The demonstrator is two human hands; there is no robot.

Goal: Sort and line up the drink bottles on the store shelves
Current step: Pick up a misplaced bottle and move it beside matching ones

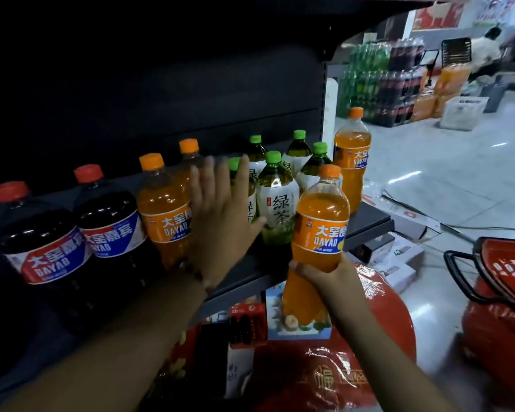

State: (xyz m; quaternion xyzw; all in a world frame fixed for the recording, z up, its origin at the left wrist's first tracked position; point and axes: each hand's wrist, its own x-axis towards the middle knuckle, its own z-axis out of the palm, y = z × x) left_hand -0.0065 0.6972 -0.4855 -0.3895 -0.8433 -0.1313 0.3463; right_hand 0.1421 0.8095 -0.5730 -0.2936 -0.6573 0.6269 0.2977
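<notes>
My right hand (324,278) grips an orange Dayao soda bottle (318,233) by its lower half, upright just in front of the dark shelf (250,272) edge. With straight fingers, my left hand (220,215) reaches over the shelf between an orange soda bottle (161,212) and a cluster of several green tea bottles (277,200); its thumb touches the front tea bottle. Two dark cola bottles (107,230) with red caps stand at the left. A second orange bottle (188,162) stands behind the first. Another orange bottle (351,156) stands at the shelf's right end.
Below the shelf lie red wrapped goods (324,379) and boxed items (298,325). A red shopping basket (506,272) sits on the floor at right. Stacked packs of drinks (381,81) stand across the aisle, where a person (488,46) is at the far right.
</notes>
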